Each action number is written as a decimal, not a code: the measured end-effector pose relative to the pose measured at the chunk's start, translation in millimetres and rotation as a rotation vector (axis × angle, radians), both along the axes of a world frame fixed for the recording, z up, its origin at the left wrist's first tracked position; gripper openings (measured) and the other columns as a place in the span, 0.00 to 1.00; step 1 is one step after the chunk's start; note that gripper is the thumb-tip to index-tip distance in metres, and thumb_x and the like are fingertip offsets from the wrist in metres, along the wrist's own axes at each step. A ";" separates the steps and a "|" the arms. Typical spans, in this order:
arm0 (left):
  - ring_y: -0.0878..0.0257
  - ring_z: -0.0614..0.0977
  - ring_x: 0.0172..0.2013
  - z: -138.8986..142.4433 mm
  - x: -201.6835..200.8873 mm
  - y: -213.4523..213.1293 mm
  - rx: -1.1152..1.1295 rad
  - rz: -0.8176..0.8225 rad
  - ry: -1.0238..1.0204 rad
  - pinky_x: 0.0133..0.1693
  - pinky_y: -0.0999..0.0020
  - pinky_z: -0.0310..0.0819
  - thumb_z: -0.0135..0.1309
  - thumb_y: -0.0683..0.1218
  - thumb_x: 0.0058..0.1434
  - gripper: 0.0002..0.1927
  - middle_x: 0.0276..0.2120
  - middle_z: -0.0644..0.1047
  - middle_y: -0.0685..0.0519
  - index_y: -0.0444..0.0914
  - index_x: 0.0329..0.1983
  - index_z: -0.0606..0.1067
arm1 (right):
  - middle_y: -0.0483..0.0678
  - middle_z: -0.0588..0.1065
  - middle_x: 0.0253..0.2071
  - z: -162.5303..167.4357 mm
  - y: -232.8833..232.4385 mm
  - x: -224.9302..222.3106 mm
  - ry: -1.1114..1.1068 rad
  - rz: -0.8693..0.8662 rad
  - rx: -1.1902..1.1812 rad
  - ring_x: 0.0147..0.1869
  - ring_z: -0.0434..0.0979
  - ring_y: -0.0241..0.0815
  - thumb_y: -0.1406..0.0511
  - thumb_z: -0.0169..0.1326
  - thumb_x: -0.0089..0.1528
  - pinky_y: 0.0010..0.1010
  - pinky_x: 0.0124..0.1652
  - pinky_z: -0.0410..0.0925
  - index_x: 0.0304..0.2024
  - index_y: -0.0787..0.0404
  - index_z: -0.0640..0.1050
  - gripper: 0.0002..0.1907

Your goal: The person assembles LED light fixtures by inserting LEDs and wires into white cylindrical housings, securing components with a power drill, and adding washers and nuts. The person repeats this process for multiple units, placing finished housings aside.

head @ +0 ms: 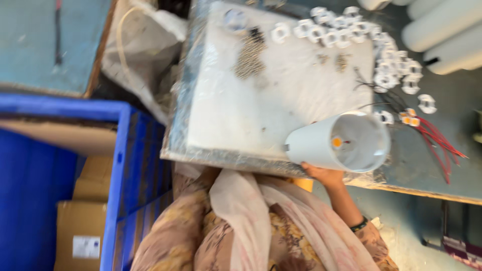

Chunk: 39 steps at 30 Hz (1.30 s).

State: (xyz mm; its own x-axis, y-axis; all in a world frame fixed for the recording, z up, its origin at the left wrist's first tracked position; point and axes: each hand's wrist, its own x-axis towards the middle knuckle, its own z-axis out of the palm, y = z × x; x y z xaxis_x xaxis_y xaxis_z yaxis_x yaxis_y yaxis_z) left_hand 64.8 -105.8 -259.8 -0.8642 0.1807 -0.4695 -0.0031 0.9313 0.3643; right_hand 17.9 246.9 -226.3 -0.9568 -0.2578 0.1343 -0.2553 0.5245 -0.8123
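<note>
While the right hand grips the underside of a white cylindrical lamp housing, its fingers curled against the shell, the housing lies on its side at the near edge of the surface, open mouth turned toward the camera with a small yellow LED chip showing on its inner base. A dark band circles the right wrist. The left hand is out of view. Beneath the housing sits a white plastic-wrapped board, scattered with a heap of small metal screws. White ring-shaped plastic parts crowd the far edge, and red wires trail just right of the housing. A blue crate holding cardboard boxes stands to the left.
</note>
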 end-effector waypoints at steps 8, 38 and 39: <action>0.55 0.88 0.41 123.4 53.6 -43.4 0.647 0.105 0.320 0.41 0.64 0.84 0.49 0.43 0.64 0.15 0.45 0.84 0.47 0.41 0.52 0.79 | 0.49 0.70 0.64 35.1 -25.8 -2.8 -0.218 0.153 -0.328 0.69 0.67 0.47 0.57 0.70 0.50 0.41 0.70 0.57 0.72 0.59 0.61 0.52; 0.48 0.84 0.30 337.6 -95.7 113.1 0.095 -0.768 0.407 0.30 0.54 0.78 0.63 0.43 0.42 0.13 0.28 0.81 0.44 0.35 0.31 0.77 | 0.54 0.78 0.51 102.7 -63.4 -7.7 0.136 -0.094 -0.221 0.54 0.82 0.53 0.49 0.76 0.36 0.42 0.50 0.74 0.59 0.62 0.69 0.54; 0.48 0.85 0.30 335.4 -95.9 112.4 0.091 -0.759 0.452 0.30 0.54 0.78 0.63 0.43 0.43 0.11 0.27 0.81 0.44 0.35 0.30 0.78 | 0.54 0.78 0.51 106.9 -64.7 -7.5 0.116 -0.104 -0.176 0.54 0.82 0.53 0.50 0.76 0.36 0.42 0.50 0.74 0.58 0.62 0.69 0.53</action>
